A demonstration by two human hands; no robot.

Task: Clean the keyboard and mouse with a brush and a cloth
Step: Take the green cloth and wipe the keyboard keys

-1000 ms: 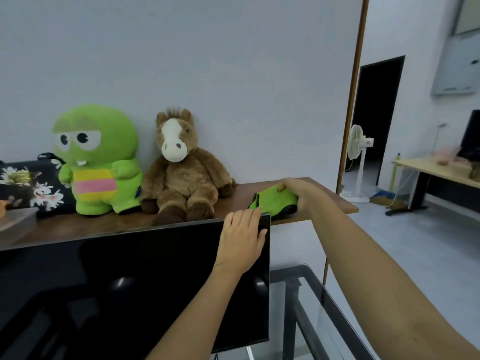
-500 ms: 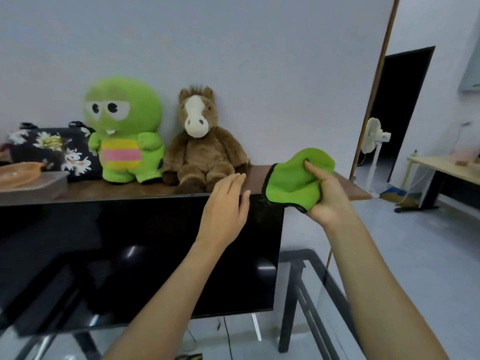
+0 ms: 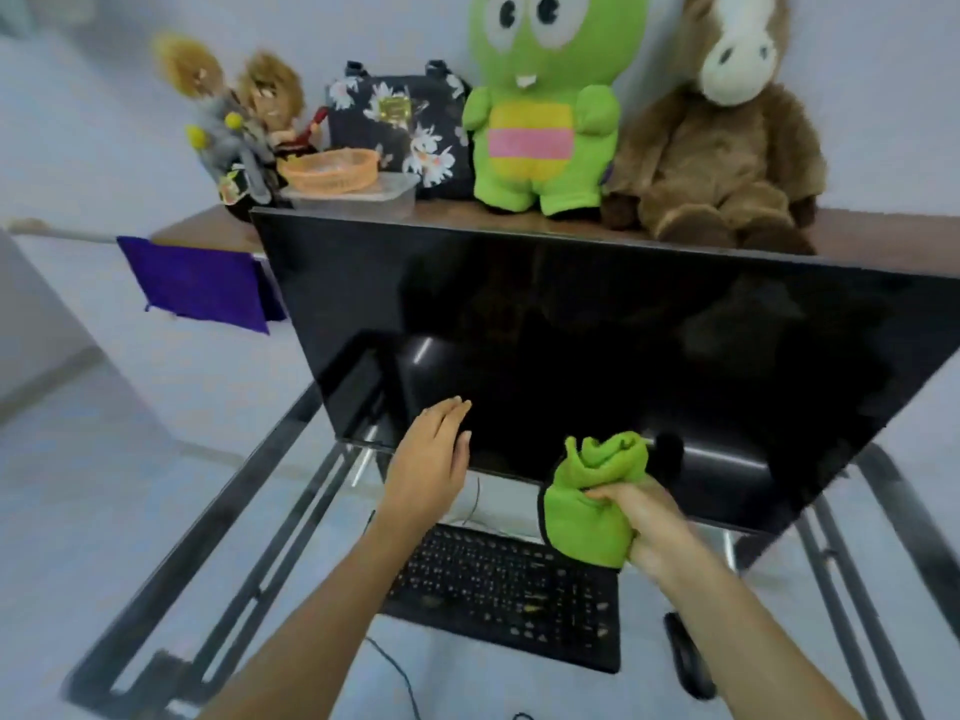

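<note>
Soft bright-green microfibre cloth (image 3: pixel 592 491) is now bunched in the right hand (image 3: pixel 647 524), fingers clenched round its lower half, upper folds spilling loose above the fist. A second ago it lay on the brown wooden shelf (image 3: pixel 883 236) beside the plush toys; half a second ago it was lifted clear at shelf height. It is now carried down in front of the large black monitor screen (image 3: pixel 597 345), above the far right portion of the black wired keyboard (image 3: pixel 509 584). Not touching the keys, as far as the view shows.

Left hand (image 3: pixel 428 459): empty, fingers straight and held together, palm down, off the monitor's top edge where it rested before, now hovering above the keyboard's far left end.

Keyboard lies on the glass-topped counter (image 3: pixel 291 511) with dark metal frame. A dark elongated object, likely the black mouse (image 3: pixel 685 662), sits just right of the keyboard; blurred.

Meaning: cloth fetched, wiping not yet begun. No brush visible in frame. Judged next step: bring cloth onto the keys or mouse.
</note>
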